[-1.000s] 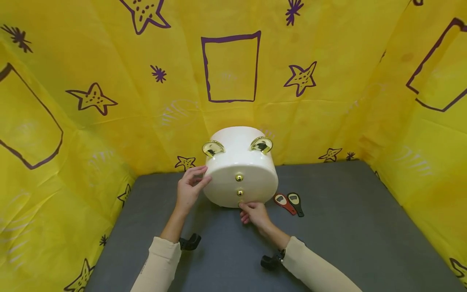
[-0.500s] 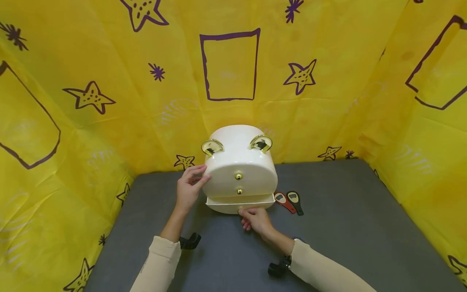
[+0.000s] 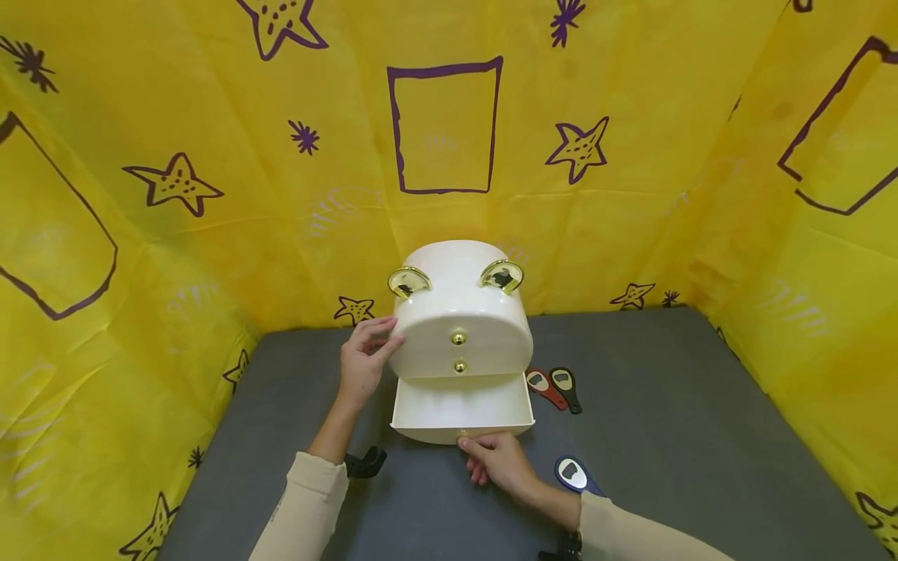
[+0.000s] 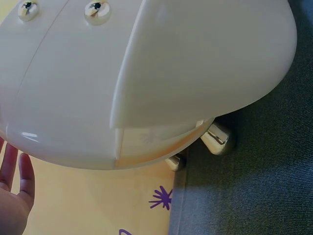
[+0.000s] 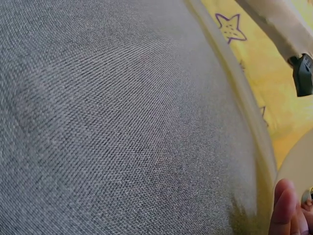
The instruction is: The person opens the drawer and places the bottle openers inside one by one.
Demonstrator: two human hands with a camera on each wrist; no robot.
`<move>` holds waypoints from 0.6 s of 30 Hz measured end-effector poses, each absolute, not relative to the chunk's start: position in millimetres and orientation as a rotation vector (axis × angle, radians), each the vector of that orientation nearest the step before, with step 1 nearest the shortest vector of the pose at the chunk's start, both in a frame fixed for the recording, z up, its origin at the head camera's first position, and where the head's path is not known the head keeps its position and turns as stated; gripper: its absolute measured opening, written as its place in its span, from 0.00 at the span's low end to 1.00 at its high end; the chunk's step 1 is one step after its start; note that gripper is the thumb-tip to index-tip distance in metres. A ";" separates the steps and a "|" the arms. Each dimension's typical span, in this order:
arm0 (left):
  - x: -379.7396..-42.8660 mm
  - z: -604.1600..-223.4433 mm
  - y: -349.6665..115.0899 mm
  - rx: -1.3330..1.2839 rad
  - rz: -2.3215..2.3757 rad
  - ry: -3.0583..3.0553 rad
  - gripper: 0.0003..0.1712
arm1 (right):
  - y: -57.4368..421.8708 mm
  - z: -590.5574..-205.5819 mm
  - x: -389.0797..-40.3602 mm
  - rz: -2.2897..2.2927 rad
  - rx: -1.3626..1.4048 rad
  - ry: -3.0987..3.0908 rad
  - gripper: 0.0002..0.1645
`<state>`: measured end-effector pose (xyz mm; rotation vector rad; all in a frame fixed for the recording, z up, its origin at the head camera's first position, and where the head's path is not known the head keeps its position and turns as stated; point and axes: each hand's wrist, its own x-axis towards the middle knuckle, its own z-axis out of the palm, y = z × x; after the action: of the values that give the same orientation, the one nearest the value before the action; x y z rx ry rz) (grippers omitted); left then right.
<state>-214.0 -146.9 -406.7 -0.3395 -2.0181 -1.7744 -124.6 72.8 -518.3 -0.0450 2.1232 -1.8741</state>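
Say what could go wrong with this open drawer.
The drawer stands well out of the white box, so a harder pull by the right hand might bring it free. The left hand seems only to touch the box's side, so the box may slide or tip. The right sleeve, close to the blue bottle opener, could nudge it.

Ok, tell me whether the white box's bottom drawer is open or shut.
Open: the bottom drawer juts forward from the white box, its inside showing, the right hand at its front.
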 end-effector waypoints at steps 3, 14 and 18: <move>-213.4 -407.3 -147.4 -0.331 -1.781 -2.020 0.16 | 71.9 -519.6 -123.3 -1.869 -0.051 2.124 0.21; -213.5 -408.3 -147.9 -0.325 -1.771 -2.026 0.16 | 89.1 -512.1 -124.1 -1.821 -0.213 2.096 0.21; -213.6 -407.3 -147.7 -0.321 -1.772 -2.025 0.16 | 106.5 -507.2 -125.8 -1.708 -0.378 2.130 0.20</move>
<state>-213.6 -147.7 -407.3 -0.3210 -2.0251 -1.7720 -125.8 106.5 -507.2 -0.3776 2.1298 -1.7083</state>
